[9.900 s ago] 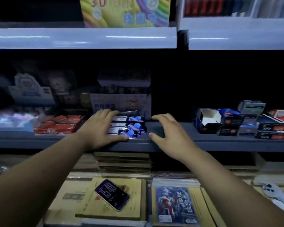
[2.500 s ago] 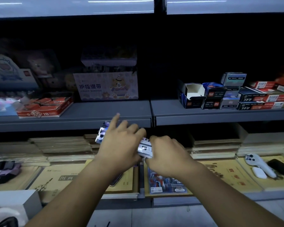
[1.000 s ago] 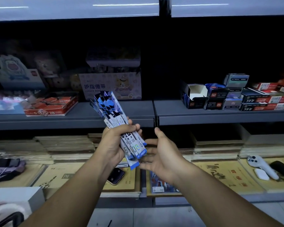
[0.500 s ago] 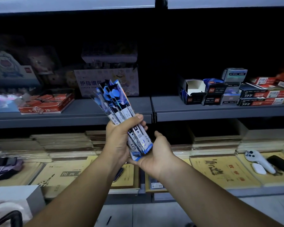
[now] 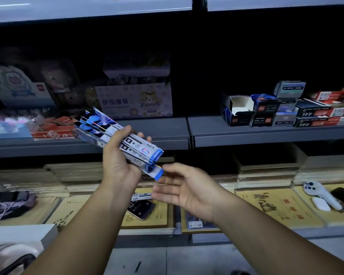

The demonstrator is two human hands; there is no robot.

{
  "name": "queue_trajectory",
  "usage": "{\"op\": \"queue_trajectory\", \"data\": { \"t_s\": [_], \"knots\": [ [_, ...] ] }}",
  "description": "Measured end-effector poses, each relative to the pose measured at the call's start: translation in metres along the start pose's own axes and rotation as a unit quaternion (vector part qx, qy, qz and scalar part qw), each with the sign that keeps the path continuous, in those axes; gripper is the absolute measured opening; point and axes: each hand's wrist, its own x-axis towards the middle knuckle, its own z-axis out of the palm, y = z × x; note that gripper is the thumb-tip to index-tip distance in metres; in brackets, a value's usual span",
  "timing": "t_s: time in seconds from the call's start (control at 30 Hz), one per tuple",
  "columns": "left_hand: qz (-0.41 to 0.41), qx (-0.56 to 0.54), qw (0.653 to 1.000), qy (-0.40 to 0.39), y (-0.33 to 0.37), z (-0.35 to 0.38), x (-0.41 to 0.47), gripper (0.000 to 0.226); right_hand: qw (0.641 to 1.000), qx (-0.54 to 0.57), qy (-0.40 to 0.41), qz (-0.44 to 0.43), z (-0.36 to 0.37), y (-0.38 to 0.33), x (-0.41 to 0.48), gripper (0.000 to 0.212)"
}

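My left hand (image 5: pixel 118 165) grips a fanned stack of several long blue-and-white packs (image 5: pixel 127 142), tilted up to the left in front of the grey middle shelf (image 5: pixel 167 133). One pack sticks out at the stack's lower right end. My right hand (image 5: pixel 189 189) hovers just below and right of that end, palm up with fingers straight, holding nothing. One more pack (image 5: pixel 141 196) lies on the lower shelf by a phone (image 5: pixel 141 209).
A red 2B box (image 5: pixel 52 130) and a bear-printed carton (image 5: pixel 135 100) stand on the middle shelf at left. Small dark boxes (image 5: pixel 276 114) are piled at right. Yellow notebooks (image 5: pixel 276 207) and a white handheld device (image 5: pixel 320 195) lie on the lower shelf.
My left hand has tilted the stack flatter, its top swinging down to the left. My right hand came off the stack's lower end and now opens below it.
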Motion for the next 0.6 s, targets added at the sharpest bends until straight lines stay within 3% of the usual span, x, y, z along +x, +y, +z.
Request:
{"op": "queue_trajectory", "data": {
  "t_s": [0.1,0.27,0.4,0.6],
  "knots": [
    [-0.001,-0.017,1.0,-0.009,0.001,-0.001,-0.001,0.017,0.998,-0.05,0.001,-0.025,0.005,0.004,0.0,0.012],
    [-0.003,-0.009,0.999,-0.038,-0.003,0.002,-0.004,0.018,0.997,-0.032,0.031,-0.061,0.01,0.008,0.003,0.012],
    [-0.003,-0.015,0.999,-0.052,-0.004,0.004,-0.008,0.037,0.997,-0.02,0.028,-0.075,0.011,0.007,0.005,0.018],
    [-0.001,-0.024,0.997,-0.075,-0.008,0.006,-0.011,0.009,0.997,-0.009,0.003,-0.077,0.013,0.009,0.006,0.013]
  ]
}}
